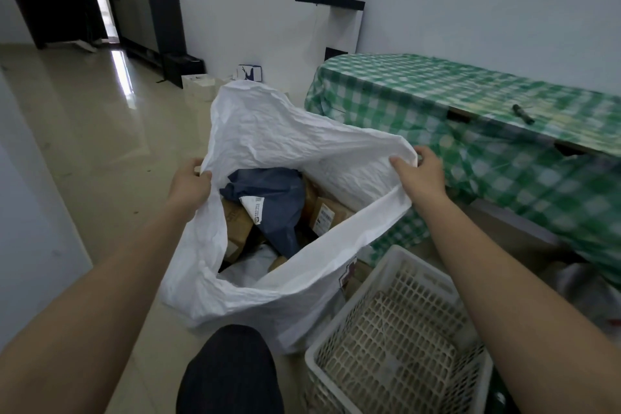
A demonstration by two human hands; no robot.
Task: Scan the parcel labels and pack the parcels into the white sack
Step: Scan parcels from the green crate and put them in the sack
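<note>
Sack (268,131): white, crinkled, standing on the tiled floor (84,131) in front of the person, its mouth being held wide open. Far flap rising upright behind the opening; near edge sagging down toward the knee (232,370).

Contents, showing through the mouth: a dark blue mailer (272,191) lying on top, bearing a white label (253,208) with print too small to read; brown boxes beneath and beside it, one box (327,215) at the right carrying a barcode label, another box (237,222) at the left partly covered by the mailer. A pale parcel (250,267) is lying lower down, near the front.

Left hand (190,183): gripping the sack's left rim, fingers curled round the edge, thumb lying inside against the fabric.

Right hand (421,171): pinching the right rim, thumb on the inner face and fingers wrapping behind it, pulling the edge toward the tabletop side.

Crate (400,329): white plastic lattice, sitting just beside the sack at lower right, under the right forearm; flat pale items are lying in it, not clearly readable.

Tabletop (470,87): covered in green-and-white check cloth, standing to the right of the sack, the cloth hanging down its front. A small dark tool (522,113) is resting on it.

Background: white wall (403,10); a dark cabinet (148,13) at left; small white boxes (201,86) on the floor behind the sack.
</note>
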